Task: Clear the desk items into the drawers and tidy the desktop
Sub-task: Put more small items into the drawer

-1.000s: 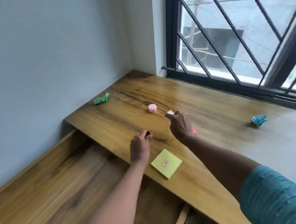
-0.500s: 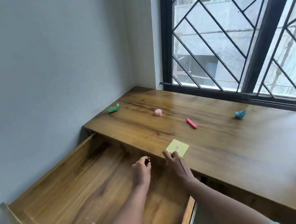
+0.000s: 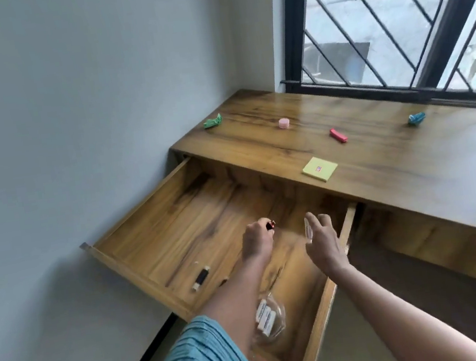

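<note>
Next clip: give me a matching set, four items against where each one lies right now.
Items:
1 yellow sticky pad
2 green crumpled paper
3 black spool
4 blue crumpled paper

Places:
A in the open drawer
B right part of the desktop, by the window
C at the desktop's front edge
D at the desktop's left end, near the wall

Pairs: 1-C; 2-D; 3-A; 4-B
</note>
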A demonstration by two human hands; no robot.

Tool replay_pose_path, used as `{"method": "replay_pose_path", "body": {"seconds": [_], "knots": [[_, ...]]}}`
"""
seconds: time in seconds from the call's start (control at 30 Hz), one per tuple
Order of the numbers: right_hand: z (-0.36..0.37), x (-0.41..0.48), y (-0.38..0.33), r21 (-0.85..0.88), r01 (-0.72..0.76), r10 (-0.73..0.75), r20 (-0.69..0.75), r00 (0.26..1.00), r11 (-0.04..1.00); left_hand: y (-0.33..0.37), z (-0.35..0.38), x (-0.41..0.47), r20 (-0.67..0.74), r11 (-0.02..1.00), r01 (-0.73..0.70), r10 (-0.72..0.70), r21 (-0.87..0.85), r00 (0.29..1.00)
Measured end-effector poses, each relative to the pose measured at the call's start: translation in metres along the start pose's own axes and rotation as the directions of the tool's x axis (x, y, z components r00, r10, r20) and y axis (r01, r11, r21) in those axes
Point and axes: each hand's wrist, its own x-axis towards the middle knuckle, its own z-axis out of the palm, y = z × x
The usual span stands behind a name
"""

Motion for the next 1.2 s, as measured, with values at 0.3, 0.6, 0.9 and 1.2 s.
{"method": "replay_pose_path", "body": {"seconds": [0.3, 0.6, 0.9, 1.2], "knots": [[0.051, -0.032, -0.078, 0.012, -0.009, 0.007, 0.19, 0.982, 1.0, -0.09, -0.086, -0.025, -0.021, 0.966, 0.138, -0.137, 0.216, 0.99], [0.13, -0.006, -0.151, 0.035, -0.027, 0.015, 0.322, 0.947, 0.999, -0.17, -0.136, 0.031, 0.047, 0.883, 0.26, -0.301, 0.39, 0.952], [0.225, 0.023, -0.188, -0.069, -0.054, 0.081, 0.482, 0.873, 0.996, -0.225, -0.127, 0.088, 0.2, 0.833, 0.207, -0.351, 0.513, 0.915], [0.256, 0.026, -0.197, -0.159, -0.025, 0.095, 0.451, 0.887, 0.987, -0.23, -0.123, 0.101, 0.236, 0.812, 0.1, -0.282, 0.575, 0.93]]}}
